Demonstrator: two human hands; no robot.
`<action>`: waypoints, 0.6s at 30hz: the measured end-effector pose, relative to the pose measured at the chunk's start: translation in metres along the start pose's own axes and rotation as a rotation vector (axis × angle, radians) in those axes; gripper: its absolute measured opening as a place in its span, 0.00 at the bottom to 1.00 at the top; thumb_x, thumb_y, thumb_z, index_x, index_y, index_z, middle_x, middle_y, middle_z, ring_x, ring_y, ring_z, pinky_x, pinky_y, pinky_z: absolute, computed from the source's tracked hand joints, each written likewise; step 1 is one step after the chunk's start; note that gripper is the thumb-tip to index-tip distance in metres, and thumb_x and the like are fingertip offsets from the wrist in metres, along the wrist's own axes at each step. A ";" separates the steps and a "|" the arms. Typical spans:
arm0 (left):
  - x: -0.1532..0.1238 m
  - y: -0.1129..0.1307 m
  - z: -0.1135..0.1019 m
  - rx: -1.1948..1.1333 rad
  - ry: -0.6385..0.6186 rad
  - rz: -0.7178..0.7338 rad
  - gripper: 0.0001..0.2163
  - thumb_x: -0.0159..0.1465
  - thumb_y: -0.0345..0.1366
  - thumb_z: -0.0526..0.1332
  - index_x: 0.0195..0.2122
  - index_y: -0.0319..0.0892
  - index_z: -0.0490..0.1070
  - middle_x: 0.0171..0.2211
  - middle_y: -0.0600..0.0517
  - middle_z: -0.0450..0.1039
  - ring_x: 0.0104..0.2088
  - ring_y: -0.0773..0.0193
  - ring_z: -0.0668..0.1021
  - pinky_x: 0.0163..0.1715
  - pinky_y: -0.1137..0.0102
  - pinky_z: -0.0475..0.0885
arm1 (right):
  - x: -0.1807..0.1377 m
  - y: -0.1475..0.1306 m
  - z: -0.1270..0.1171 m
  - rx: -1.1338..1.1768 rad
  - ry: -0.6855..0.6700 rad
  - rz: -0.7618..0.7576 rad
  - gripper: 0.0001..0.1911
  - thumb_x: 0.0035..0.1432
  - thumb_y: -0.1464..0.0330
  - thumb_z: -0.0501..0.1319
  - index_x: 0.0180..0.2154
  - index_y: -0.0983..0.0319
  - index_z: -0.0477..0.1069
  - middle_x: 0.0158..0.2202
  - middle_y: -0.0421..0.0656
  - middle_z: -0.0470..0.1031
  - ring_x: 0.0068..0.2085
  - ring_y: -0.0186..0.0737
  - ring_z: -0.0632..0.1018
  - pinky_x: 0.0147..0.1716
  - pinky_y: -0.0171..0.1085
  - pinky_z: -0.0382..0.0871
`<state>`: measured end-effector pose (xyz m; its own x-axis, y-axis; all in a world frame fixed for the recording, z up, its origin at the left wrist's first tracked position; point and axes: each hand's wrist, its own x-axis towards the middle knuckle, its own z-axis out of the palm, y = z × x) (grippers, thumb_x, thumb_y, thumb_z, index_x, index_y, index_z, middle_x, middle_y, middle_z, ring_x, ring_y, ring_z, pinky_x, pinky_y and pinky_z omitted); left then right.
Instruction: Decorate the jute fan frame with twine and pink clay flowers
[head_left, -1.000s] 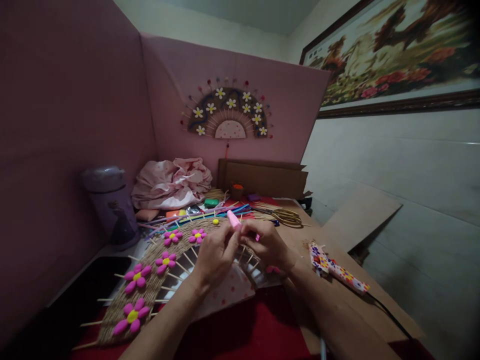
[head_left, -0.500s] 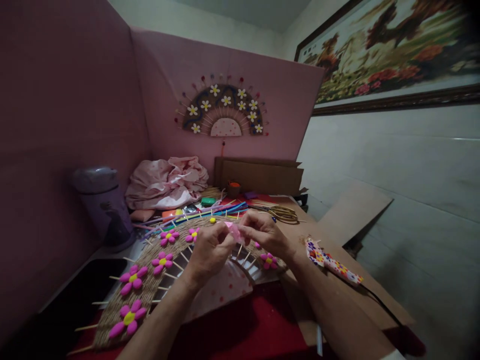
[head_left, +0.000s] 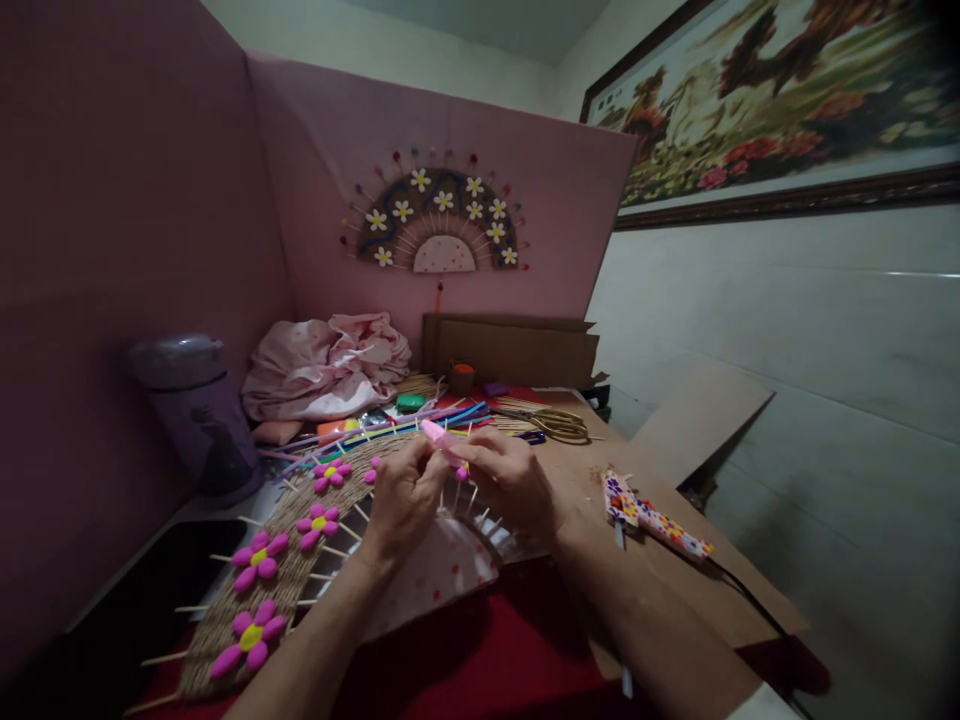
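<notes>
My left hand (head_left: pixel 403 496) and my right hand (head_left: pixel 517 482) are both closed, fingertips close together, on a small pink packet (head_left: pixel 435 433) that looks like wrapped modelling clay. Its upper end sticks up between the fingers; the rest is hidden. Below the hands lies a fan-shaped piece (head_left: pixel 283 560), a band of wound twine over thin sticks, carrying pink clay flowers (head_left: pixel 259 556) with yellow centres. A half-round panel (head_left: pixel 420 580) covered in pale dotted cloth forms its middle, partly behind my left forearm.
A flower-patterned glue gun (head_left: pixel 652 518) with a black cord lies on the cardboard at right. Scissors (head_left: pixel 559 423), pipe cleaners (head_left: pixel 457 416) and a green packet (head_left: pixel 410 402) lie behind. A lilac bin (head_left: pixel 199 430) and crumpled pink cloth (head_left: pixel 326 365) stand left. A finished fan (head_left: pixel 442 215) hangs ahead.
The pink packet has turned, so its end now points up and left above my fingers. Both hands have shifted slightly left and lower, and the whole view has moved a little.
</notes>
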<state>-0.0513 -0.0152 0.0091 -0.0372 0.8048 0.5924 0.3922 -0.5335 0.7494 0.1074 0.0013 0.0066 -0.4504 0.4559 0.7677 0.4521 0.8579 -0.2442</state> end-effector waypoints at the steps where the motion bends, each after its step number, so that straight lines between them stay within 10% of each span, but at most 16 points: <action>1: 0.000 0.000 0.000 0.000 -0.001 0.008 0.12 0.58 0.35 0.55 0.18 0.42 0.59 0.17 0.58 0.57 0.20 0.69 0.61 0.23 0.73 0.55 | -0.001 -0.002 0.001 -0.019 0.002 0.015 0.16 0.60 0.72 0.54 0.49 0.58 0.70 0.39 0.48 0.73 0.39 0.40 0.74 0.39 0.39 0.68; 10: -0.002 0.006 0.002 -0.117 -0.079 0.065 0.10 0.58 0.36 0.57 0.20 0.42 0.65 0.18 0.57 0.61 0.21 0.69 0.63 0.24 0.73 0.57 | 0.006 -0.006 0.012 0.296 0.203 0.275 0.08 0.57 0.70 0.59 0.36 0.58 0.77 0.33 0.44 0.75 0.35 0.38 0.75 0.37 0.37 0.69; 15: 0.003 0.001 -0.002 -0.258 0.312 -0.044 0.11 0.52 0.40 0.65 0.35 0.43 0.69 0.20 0.59 0.59 0.21 0.70 0.62 0.24 0.75 0.58 | 0.010 -0.003 0.008 0.586 0.307 0.447 0.06 0.53 0.68 0.62 0.30 0.58 0.78 0.28 0.42 0.73 0.30 0.36 0.72 0.28 0.34 0.69; 18: 0.008 -0.006 -0.002 -0.440 0.216 -0.197 0.17 0.50 0.45 0.67 0.36 0.42 0.70 0.22 0.57 0.63 0.22 0.71 0.65 0.22 0.76 0.60 | 0.009 0.000 0.010 0.702 0.328 0.492 0.07 0.51 0.69 0.62 0.31 0.56 0.79 0.27 0.41 0.72 0.27 0.34 0.70 0.24 0.33 0.68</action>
<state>-0.0553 -0.0060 0.0098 -0.2778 0.8537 0.4405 -0.0623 -0.4736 0.8785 0.0953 0.0078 0.0078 -0.0419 0.8097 0.5853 -0.0852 0.5808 -0.8096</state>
